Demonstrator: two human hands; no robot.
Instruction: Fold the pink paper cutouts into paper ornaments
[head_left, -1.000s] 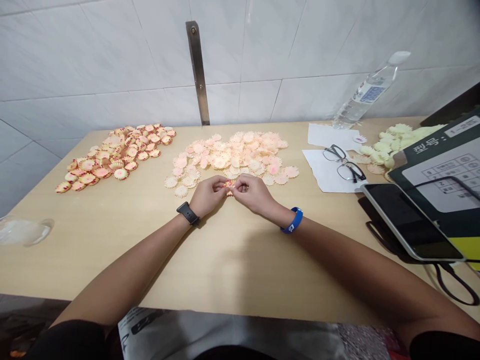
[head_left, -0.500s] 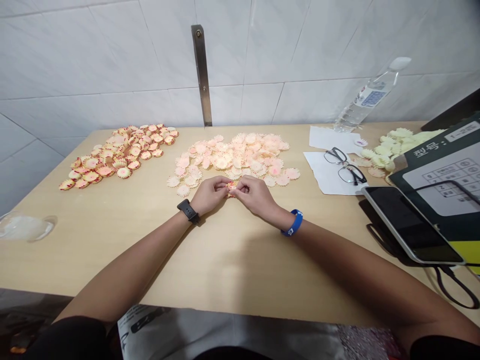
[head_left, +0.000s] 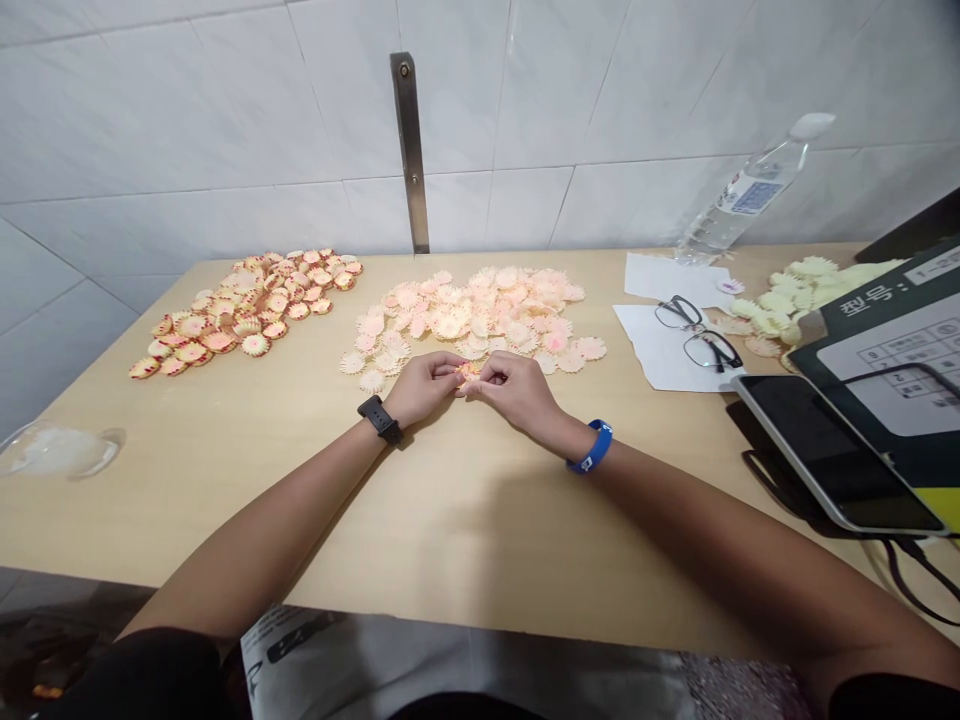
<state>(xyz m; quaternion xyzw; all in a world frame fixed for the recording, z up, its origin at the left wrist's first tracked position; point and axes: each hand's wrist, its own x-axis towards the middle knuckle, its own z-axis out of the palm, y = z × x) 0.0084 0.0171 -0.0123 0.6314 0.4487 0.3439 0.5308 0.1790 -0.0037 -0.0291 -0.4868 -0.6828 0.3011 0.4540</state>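
Observation:
Between my two hands, just in front of the middle pile, is a small flower-shaped piece in yellow and red with a jagged edge. My left hand, with a black watch on the wrist, pinches its left side. My right hand, above a blue wristband, pinches its right side. Fingers hide much of the piece. Right behind my hands spreads a pile of pale pink flower-shaped pieces. To the left lies a heap of yellow pieces with red edges.
At the right are glasses on white paper, a leaning water bottle, pale green pieces, a phone with cables and a dark box. A clear cup stands at the left edge. Behind is a tiled wall.
The view has shifted slightly, so everything sits a little further right. Both hands keep pinching the piece, and my right fingers have moved slightly on it.

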